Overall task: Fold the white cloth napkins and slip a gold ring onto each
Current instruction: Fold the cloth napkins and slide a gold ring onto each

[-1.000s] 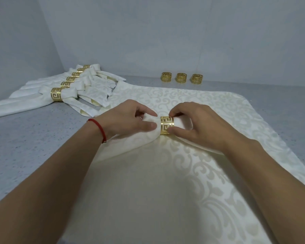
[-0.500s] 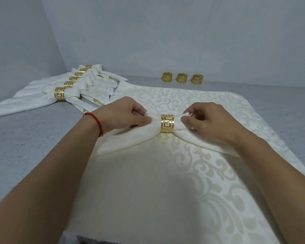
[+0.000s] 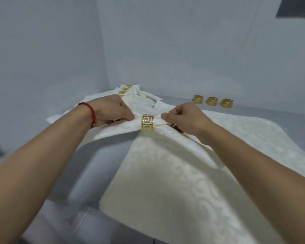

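Lifted since 0.5 s ago – white damask cloth napkin [image 3: 123, 128] w/ gold key-pattern ring [image 3: 147, 122] around its middle, now off the flat white patterned cloth [image 3: 174, 182].
Left hand [image 3: 111, 110] & right hand [image 3: 185, 117] pinch the napkin either side of the ring; ringed napkins [image 3: 139, 95] behind; three spare gold rings [image 3: 212, 101] far right – on grey table [image 3: 289, 118].

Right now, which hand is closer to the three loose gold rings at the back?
Right. The right hand holds the napkin just in front of the loose rings; the left hand is farther off, across the ringed napkin.
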A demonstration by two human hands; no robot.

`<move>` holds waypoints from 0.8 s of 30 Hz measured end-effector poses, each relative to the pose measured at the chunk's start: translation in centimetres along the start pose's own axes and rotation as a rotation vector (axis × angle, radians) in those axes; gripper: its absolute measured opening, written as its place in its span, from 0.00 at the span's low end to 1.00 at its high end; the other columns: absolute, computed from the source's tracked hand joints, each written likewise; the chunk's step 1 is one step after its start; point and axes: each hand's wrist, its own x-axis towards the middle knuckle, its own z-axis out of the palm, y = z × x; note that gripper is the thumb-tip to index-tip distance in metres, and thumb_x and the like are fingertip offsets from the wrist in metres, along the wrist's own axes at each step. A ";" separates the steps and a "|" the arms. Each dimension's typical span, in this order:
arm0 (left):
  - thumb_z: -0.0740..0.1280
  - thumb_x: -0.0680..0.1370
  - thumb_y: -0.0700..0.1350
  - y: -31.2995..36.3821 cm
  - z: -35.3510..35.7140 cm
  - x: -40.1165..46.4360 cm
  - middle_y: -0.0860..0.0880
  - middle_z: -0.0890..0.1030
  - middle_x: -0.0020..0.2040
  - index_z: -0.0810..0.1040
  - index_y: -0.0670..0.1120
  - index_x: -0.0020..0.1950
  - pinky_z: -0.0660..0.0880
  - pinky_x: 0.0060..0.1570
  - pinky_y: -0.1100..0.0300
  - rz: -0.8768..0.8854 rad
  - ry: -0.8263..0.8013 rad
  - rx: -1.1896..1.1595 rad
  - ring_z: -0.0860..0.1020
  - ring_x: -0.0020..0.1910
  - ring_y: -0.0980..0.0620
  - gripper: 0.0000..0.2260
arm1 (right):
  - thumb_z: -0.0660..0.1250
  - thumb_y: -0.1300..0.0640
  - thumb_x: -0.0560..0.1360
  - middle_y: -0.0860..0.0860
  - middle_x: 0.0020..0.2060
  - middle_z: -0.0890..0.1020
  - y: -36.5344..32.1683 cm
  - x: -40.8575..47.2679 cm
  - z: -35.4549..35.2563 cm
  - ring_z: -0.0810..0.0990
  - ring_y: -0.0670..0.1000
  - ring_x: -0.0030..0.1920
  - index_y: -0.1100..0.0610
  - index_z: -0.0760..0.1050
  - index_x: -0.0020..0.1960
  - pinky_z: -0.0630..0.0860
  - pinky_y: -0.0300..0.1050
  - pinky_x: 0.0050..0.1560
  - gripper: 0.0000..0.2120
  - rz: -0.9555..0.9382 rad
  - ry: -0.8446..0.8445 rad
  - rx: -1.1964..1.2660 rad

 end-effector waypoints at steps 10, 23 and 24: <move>0.69 0.75 0.45 -11.8 -6.1 1.2 0.46 0.83 0.55 0.84 0.48 0.55 0.72 0.53 0.61 -0.070 0.436 0.354 0.79 0.55 0.46 0.10 | 0.71 0.46 0.76 0.52 0.39 0.80 -5.3 6.2 17.1 0.80 0.55 0.44 0.56 0.76 0.45 0.66 0.45 0.36 0.14 0.013 0.109 -0.209; 0.67 0.78 0.47 -13.8 -6.7 8.2 0.46 0.82 0.58 0.79 0.47 0.62 0.73 0.58 0.56 0.017 0.632 0.367 0.77 0.58 0.45 0.13 | 0.62 0.63 0.79 0.58 0.51 0.83 -6.3 10.7 19.1 0.80 0.58 0.52 0.63 0.79 0.56 0.75 0.49 0.50 0.09 0.042 0.259 -0.277; 0.68 0.78 0.46 -14.1 -6.6 8.3 0.47 0.82 0.58 0.80 0.46 0.62 0.72 0.57 0.58 0.020 0.646 0.325 0.78 0.57 0.47 0.13 | 0.62 0.64 0.79 0.58 0.52 0.83 -6.2 10.4 18.7 0.80 0.58 0.53 0.63 0.79 0.57 0.74 0.50 0.50 0.10 0.019 0.260 -0.285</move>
